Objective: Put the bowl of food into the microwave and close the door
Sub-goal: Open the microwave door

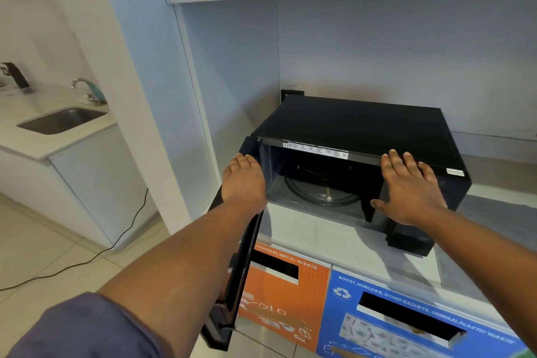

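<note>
A black microwave (363, 125) stands on a grey counter (319, 235) in a white alcove. Its door (241, 264) is swung wide open to the left, edge-on to me. Inside, the glass turntable (322, 195) is bare; no bowl of food is in view. My left hand (244, 180) rests on the top of the open door near the hinge side, fingers together and flat. My right hand (409, 189) lies flat against the microwave's right front panel, fingers spread, holding nothing.
Below the counter are an orange waste-bin front (284, 296) and a blue one (406, 320), each with a slot. A sink (62, 120) with a tap (87, 90) is at the left. A black cable (87, 259) runs across the tiled floor. White cupboards hang overhead.
</note>
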Motion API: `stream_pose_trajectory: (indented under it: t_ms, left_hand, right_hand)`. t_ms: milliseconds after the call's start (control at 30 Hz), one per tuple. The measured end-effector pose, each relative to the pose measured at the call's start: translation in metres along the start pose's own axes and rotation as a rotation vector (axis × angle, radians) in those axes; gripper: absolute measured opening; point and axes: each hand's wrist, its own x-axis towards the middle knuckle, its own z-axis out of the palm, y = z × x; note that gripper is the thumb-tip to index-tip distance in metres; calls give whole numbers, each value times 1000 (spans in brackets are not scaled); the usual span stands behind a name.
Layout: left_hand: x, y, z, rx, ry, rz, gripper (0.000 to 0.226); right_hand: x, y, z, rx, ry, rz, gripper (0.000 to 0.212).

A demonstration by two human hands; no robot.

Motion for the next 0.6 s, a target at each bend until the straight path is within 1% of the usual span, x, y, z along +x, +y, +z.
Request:
stream_pose_trajectory:
  t_ms: [100,167,267,467,600]
  left_hand:
    - [3,-20,7,39,42,27,96]
    - [2,-24,10,84,83,58,90]
    - [5,-33,14,85,141,89,83]
    - [13,-55,21,53,190,141,82]
    - [16,-58,23,42,207,161,82]
  right_hand:
    - [1,-13,2,-14,12,22,108]
    - [-1,-13,3,-21,37,47,107]
    - [0,-16,6,-28,49,62,108]
    - [4,-27,7,-24,38,94,109]
    - [5,-34,7,-2,28,128,109]
